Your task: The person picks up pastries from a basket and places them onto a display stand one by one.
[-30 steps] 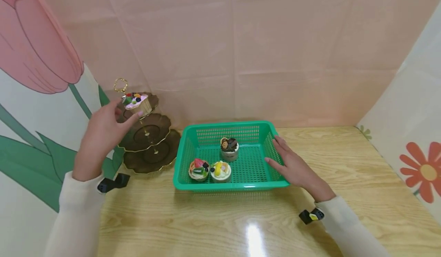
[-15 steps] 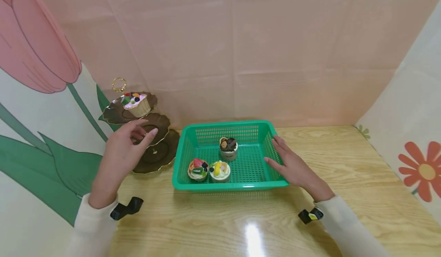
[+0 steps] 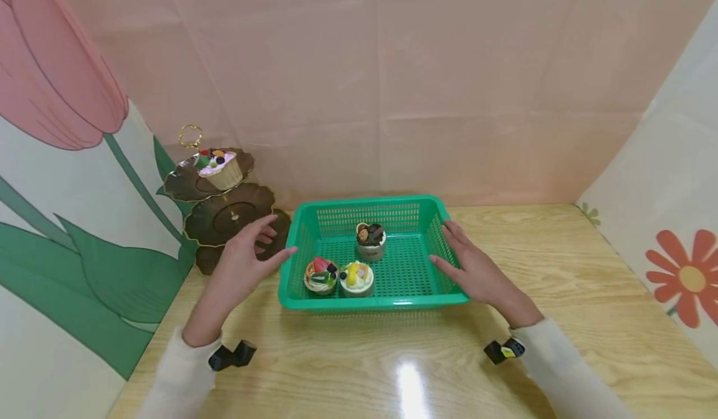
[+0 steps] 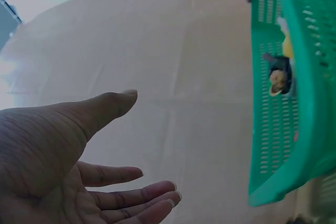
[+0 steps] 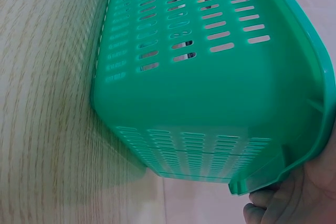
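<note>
In the head view, my left hand (image 3: 244,260) holds nothing, thumb and fingers spread apart beside the left rim of a green plastic basket (image 3: 364,303). The left wrist view also shows that bare hand (image 4: 105,171) with the basket (image 4: 310,129) to its right. My right hand (image 3: 477,269) rests along the basket's right rim, fingers straight and thumb over the inside. In the basket sit a chocolate-topped cupcake (image 3: 371,242), a cupcake with yellow fruit (image 3: 356,279) and a strawberry-topped cupcake (image 3: 321,275). A pink-cream cupcake (image 3: 220,168) sits tilted on the stand's top tier.
A brown three-tier cake stand (image 3: 209,219) with gold edges and a ring handle stands left of the basket, its lower tiers partly behind my left hand. Everything stands on a wood-grain table (image 3: 314,369). A pink cloth backdrop (image 3: 477,95) rises behind; flower-print panels flank it.
My left hand let go of the pink-cream cupcake on the top tier and moved down and right to the basket's left side. The right hand stayed on the rim.
</note>
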A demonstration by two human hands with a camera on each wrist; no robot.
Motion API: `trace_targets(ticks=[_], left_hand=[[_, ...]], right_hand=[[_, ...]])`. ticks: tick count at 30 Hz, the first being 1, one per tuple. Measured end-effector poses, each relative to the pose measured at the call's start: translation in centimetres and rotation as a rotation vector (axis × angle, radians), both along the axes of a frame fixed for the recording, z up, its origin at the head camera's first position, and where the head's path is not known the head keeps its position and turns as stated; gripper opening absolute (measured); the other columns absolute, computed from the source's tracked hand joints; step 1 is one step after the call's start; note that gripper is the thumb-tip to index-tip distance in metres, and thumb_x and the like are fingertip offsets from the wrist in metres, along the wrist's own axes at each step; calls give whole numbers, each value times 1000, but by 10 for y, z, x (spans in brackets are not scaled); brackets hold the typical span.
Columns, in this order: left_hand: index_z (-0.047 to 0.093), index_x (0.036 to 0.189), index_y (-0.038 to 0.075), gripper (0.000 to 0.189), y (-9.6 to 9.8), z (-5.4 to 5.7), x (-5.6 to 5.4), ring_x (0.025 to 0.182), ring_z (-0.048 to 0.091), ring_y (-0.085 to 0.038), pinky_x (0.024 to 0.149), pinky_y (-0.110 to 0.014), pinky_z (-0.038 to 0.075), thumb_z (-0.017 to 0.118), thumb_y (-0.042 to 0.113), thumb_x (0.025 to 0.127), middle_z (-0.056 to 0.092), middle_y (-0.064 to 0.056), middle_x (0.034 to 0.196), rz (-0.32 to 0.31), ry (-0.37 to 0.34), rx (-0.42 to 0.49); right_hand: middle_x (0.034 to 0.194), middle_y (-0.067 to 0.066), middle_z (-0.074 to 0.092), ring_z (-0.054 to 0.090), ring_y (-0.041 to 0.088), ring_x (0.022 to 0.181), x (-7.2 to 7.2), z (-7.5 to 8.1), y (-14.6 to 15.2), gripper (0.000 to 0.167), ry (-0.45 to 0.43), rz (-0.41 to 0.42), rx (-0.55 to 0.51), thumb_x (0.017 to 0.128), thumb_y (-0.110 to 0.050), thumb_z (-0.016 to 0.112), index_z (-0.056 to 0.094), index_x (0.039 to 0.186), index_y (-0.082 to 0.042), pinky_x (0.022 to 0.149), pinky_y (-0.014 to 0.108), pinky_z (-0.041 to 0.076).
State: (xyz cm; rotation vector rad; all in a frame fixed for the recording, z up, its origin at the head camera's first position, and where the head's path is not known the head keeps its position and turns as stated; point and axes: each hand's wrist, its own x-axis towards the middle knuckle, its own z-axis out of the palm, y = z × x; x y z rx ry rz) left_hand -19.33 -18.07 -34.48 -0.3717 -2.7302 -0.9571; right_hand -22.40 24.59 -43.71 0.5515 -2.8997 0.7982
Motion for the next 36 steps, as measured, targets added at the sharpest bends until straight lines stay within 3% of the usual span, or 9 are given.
trace_targets(ticks=[5, 12, 20, 26, 32, 36], left_hand=[[44, 147, 6, 76, 12, -14, -3, 104, 63, -33, 89, -47, 54, 78, 39, 86, 63, -16, 120, -40, -63, -14], [42, 148, 4, 81, 24, -27, -7, 107, 61, -35, 87, -49, 54, 78, 39, 85, 60, -17, 122, -74, -105, -78], [44, 147, 4, 80, 34, -42, -12, 121, 58, -37, 96, -52, 51, 81, 35, 83, 60, -17, 132, -157, -132, -125], [42, 150, 8, 83, 39, -49, -17, 141, 40, -39, 108, -57, 42, 81, 37, 83, 47, -17, 150, -148, -170, -220], [38, 152, 7, 90, 42, -54, -22, 141, 40, -39, 105, -54, 46, 84, 33, 80, 40, -21, 154, -152, -193, -281], [38, 152, 5, 90, 43, -56, -22, 138, 44, -36, 104, -50, 48, 84, 34, 80, 43, -20, 151, -167, -190, -339]], right_hand=[[168, 14, 7, 9, 35, 154, -1, 1, -1, 83, -4, -2, 4, 101, -54, 46, 18, 157, 1, 116, 62, 25], [167, 16, 8, 11, 39, 153, -2, 2, -1, 83, 4, 3, 3, 102, -53, 47, 19, 156, 2, 115, 63, 26], [167, 15, 7, 9, 36, 154, -1, 1, -1, 83, -6, -1, -6, 102, -54, 46, 19, 156, 2, 116, 62, 25], [167, 14, 7, 9, 36, 154, 0, -2, 2, 83, 0, -3, -8, 102, -54, 46, 18, 157, 1, 115, 63, 25], [168, 13, 7, 9, 37, 154, -1, -2, 2, 83, -1, 1, -12, 102, -54, 46, 18, 157, 0, 116, 63, 25], [168, 13, 6, 9, 37, 154, -1, -2, 2, 83, -6, 5, -13, 102, -54, 46, 18, 157, 1, 116, 63, 24]])
